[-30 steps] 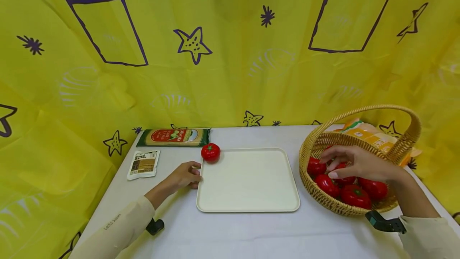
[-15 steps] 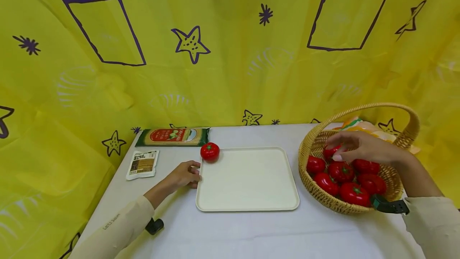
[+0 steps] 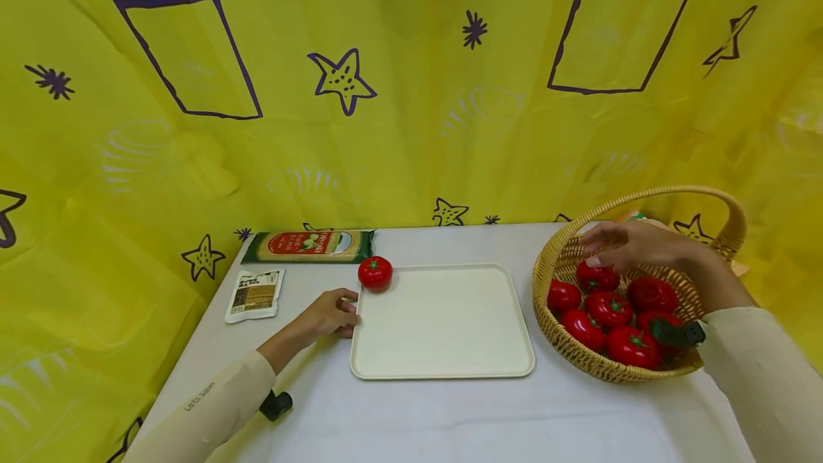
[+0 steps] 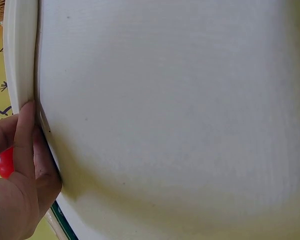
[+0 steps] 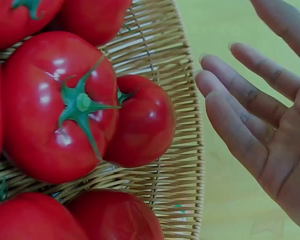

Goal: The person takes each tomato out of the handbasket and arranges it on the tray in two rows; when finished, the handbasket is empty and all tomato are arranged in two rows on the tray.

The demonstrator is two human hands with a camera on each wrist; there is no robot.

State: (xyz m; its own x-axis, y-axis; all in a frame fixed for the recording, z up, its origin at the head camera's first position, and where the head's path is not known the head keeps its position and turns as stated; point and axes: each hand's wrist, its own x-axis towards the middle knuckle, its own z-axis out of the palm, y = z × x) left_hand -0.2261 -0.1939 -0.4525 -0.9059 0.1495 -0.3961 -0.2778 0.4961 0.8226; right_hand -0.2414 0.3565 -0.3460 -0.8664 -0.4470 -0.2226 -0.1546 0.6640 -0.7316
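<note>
My left hand [image 3: 326, 314] rests at the left edge of a cream tray [image 3: 444, 327], its fingertips touching the rim; the left wrist view shows these fingers [image 4: 24, 145] against the tray's outer wall. One red tomato [image 3: 376, 274] sits at the tray's back left corner. On the right, my right hand [image 3: 633, 245] hovers over a wicker basket [image 3: 546, 306] holding several red tomatoes [image 3: 633, 347]. Seen from the right wrist, that hand [image 5: 270, 110] has spread, loosely bent fingers with nothing between them, apart from a tomato [image 5: 60, 105] with a green star-shaped stem.
A green and red packet [image 3: 308, 246] lies at the back left, with a small white pouch [image 3: 255, 295] in front of it. The basket's tall arched handle [image 3: 669, 191] stands above the tomatoes. A yellow patterned curtain [image 3: 411, 148] hangs behind the white table [image 3: 437, 420].
My right hand has risen and drawn back from low among the tomatoes toward the rear of the basket, uncovering more of them. The left hand and the tray have stayed put.
</note>
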